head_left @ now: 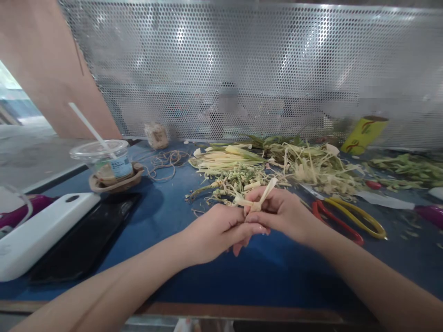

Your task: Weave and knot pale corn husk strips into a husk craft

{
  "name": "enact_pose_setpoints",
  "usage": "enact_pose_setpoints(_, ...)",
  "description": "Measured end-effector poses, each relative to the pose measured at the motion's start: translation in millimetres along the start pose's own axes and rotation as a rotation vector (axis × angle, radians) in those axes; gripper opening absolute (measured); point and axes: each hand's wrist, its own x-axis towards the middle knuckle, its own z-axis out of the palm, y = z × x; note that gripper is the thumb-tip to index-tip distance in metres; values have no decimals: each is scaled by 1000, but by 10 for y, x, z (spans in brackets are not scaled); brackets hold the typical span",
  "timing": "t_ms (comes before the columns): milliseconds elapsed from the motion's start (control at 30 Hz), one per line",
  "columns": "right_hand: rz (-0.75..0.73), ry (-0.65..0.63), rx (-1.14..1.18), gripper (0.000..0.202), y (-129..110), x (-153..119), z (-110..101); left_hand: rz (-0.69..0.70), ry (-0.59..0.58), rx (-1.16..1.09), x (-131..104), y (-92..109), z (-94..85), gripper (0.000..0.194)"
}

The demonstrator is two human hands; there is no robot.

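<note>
Both hands meet above the front middle of the blue table. Between them is a small folded piece of pale dried leaf strip point(266, 193), knotted or woven at its middle, with loose ends sticking up. My left hand point(221, 228) pinches its lower left side, fingers closed. From the right, my right hand point(282, 212) grips it between thumb and fingers. The lower part of the piece is hidden by the fingers. Just behind the hands lie plant trimmings point(238, 177) and a bundle of pale leaf strips point(224, 159).
Scissors point(337, 221) with red and yellow handles lie to the right, near a purple-handled knife point(391, 200). Shredded leaves point(311, 166) fill the back. At left are a lidded cup point(112, 163) with straw, a white power bank point(44, 235), a black phone point(88, 235) and twine point(166, 161).
</note>
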Motion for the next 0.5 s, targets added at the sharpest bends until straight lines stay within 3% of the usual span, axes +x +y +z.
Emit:
enact_pose_setpoints(200, -24, 141, 184, 21, 53, 12, 115, 29, 75, -34, -13, 10, 43, 48)
enact_pose_setpoints(333, 39, 131, 355, 21, 69, -2, 170, 53, 83, 7, -35, 38, 62, 53)
enact_pose_setpoints(500, 77, 137, 358, 18, 73, -12, 177, 107, 95, 67, -44, 38, 102, 50)
